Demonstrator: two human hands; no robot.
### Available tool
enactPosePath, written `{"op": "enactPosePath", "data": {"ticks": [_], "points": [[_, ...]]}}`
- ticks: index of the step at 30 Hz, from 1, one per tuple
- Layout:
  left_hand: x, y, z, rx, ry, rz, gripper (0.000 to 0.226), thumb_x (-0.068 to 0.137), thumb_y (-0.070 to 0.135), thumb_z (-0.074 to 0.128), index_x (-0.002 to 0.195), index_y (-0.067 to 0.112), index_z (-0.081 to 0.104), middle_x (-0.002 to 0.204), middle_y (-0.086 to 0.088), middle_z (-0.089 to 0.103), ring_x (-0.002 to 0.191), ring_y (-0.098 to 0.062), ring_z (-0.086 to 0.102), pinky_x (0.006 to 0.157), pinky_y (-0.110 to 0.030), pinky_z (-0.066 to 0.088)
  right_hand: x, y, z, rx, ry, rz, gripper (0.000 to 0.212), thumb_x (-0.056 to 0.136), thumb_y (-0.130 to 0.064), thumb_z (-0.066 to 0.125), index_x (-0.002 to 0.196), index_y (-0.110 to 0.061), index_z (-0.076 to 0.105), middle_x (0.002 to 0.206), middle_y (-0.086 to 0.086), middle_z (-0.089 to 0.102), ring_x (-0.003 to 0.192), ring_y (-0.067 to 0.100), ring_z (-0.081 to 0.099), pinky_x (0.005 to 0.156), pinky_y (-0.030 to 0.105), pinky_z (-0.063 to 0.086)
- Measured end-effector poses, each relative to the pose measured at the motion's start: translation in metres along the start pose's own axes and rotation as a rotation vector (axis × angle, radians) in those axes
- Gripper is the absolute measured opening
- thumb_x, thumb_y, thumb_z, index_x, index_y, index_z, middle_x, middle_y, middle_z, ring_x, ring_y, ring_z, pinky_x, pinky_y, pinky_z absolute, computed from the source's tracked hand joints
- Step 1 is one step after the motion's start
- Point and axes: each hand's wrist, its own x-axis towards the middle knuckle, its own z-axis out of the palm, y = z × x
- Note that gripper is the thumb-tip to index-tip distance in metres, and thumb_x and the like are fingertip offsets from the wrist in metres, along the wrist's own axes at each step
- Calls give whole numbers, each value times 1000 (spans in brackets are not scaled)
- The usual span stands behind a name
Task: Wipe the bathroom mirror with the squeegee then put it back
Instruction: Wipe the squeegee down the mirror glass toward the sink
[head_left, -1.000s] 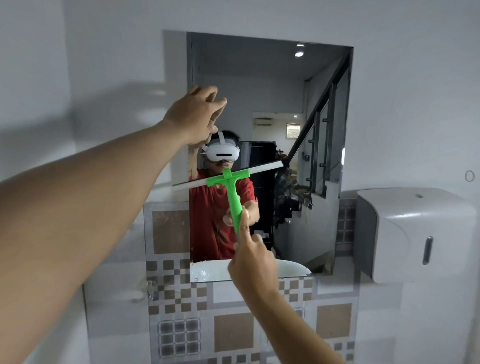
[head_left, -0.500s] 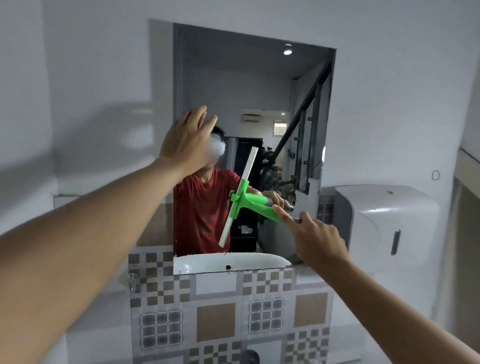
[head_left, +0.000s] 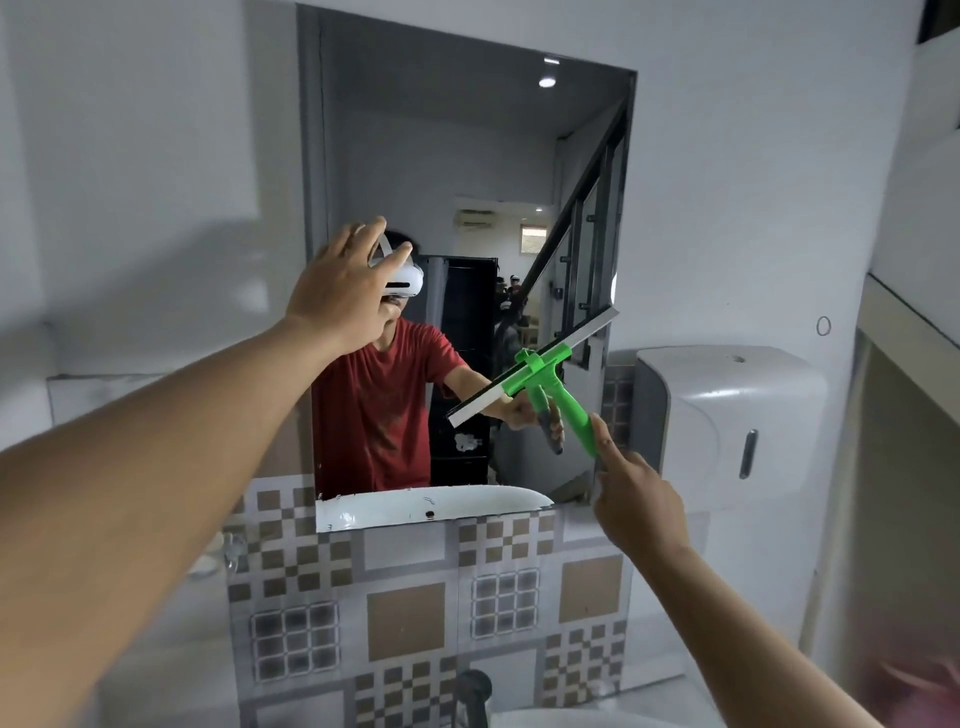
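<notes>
My right hand (head_left: 641, 506) reaches up from the near right, fingers (head_left: 605, 441) clenched round the low end of the squeegee (head_left: 540, 374) handle. It looks light and stiff, with a slick plastic grip, so holding low on the handle suits it. Its blade lies tilted on the mirror (head_left: 467, 156) at the lower right. Farther left, my left hand (head_left: 343, 296) is stretched to the glass, fingers spread and holding nothing.

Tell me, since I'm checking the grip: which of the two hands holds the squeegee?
The right hand grips the green squeegee by its handle; the left hand is spread open against the mirror.
</notes>
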Motion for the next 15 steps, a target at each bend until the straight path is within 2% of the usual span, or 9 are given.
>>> {"op": "enactPosePath", "data": {"ticks": [3,8,12,15], "points": [[0,0,-3,2,-11,1,77,82,32,76,151,19,43,159,-17,32,142,-40,30,110,-57,38,-13,-12,14,77,-23,75,85,95,-11,53,158,-37,3,93,7,59,65,22,53,46,28,33],[1,-2,-6,3,-27,14,81,81,36,78,152,20,41,159,-17,30,141,-41,30,110,-57,40,-37,-25,39,240,-72,192,83,98,-10,52,159,-35,2,103,11,68,65,16,50,44,22,27],[-8,0,-3,12,17,11,80,79,35,78,149,15,44,156,-20,32,138,-42,32,109,-56,40,-52,-37,54,324,-118,285,84,99,-10,53,159,-35,0,107,10,69,62,10,51,46,24,41],[-17,4,3,2,19,3,75,81,33,77,147,14,45,154,-20,34,135,-43,34,107,-57,40,-64,-48,67,375,-162,357,87,97,-9,55,159,-36,1,111,8,70,70,16,61,56,36,57]]}}
